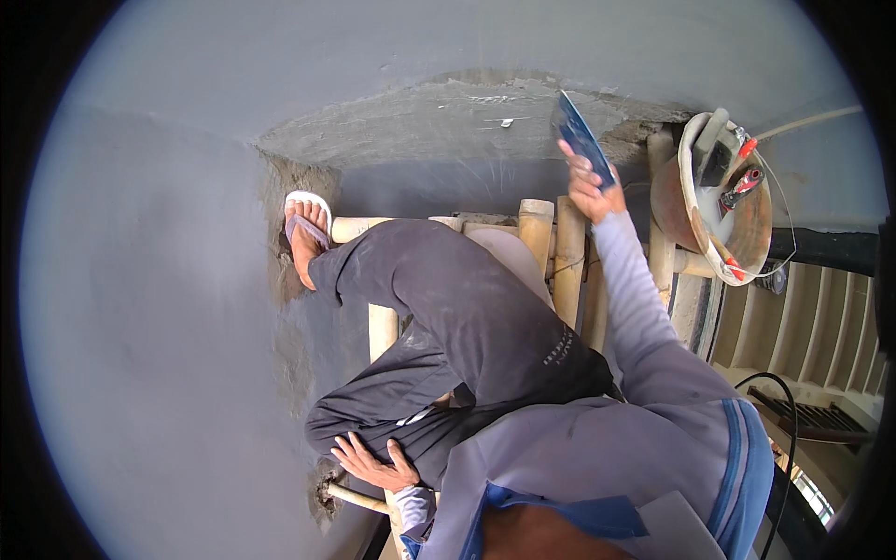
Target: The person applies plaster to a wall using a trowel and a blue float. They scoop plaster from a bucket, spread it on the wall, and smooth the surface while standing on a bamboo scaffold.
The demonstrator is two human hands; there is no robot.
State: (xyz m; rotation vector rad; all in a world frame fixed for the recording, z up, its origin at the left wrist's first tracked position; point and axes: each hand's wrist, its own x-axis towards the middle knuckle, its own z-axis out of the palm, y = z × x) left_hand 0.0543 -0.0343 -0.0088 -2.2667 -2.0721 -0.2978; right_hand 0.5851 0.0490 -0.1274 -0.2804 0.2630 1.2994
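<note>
My right hand [595, 194] grips a plastering trowel [582, 135] with a flat, dark blue blade. The blade stands on edge close to a strip of rough grey plaster [401, 121] on the wall; I cannot tell whether it touches. My left hand [376, 465] lies on my bent knee in dark trousers [448, 299], fingers spread and holding nothing. The trowel's handle is hidden by my right fingers.
I sit on a scaffold of bamboo poles [569, 261]. At the right, a tilted bucket [674, 210] holds tools, including a red-and-black handle [743, 187]. My sandalled foot [306, 233] rests against the left wall [168, 280]. A black cable [791, 439] hangs lower right, near stairs [803, 317].
</note>
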